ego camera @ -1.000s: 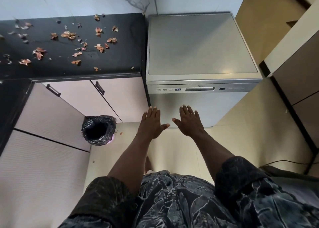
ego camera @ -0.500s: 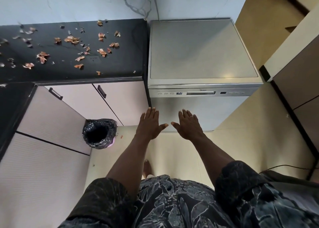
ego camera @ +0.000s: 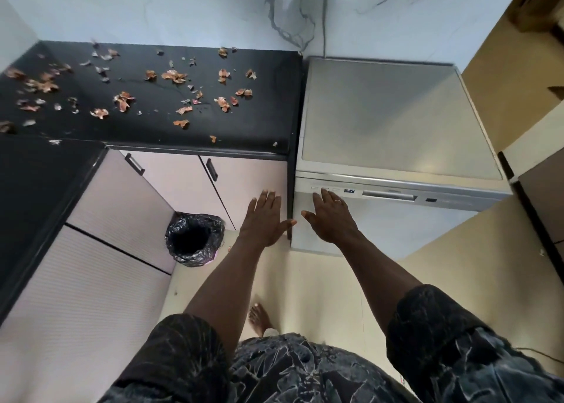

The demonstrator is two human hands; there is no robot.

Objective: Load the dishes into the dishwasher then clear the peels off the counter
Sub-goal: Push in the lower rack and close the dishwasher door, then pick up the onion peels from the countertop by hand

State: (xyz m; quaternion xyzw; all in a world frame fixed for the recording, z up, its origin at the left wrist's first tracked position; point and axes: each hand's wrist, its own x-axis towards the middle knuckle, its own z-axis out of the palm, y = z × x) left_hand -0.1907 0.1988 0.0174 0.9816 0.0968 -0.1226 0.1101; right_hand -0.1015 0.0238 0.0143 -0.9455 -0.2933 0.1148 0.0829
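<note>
A silver dishwasher stands with its door closed to the right of a black counter. Several orange and grey peels lie scattered over the counter. My left hand hovers flat with straight fingers in front of the pale cabinet door beside the dishwasher. My right hand is also flat and empty, its fingertips at the left end of the dishwasher's control strip. I cannot tell whether they touch the buttons. No dishes show.
A bin lined with a black bag stands on the floor at the corner of the cabinets. Pale cabinet doors with dark handles sit under the counter. A brown cabinet flanks the right side. A bare foot stands on the beige floor.
Both hands have risen and shifted left relative to the dishwasher. The right fingertips went from the door's middle up to the control strip. The view has swung left and shows more counter.
</note>
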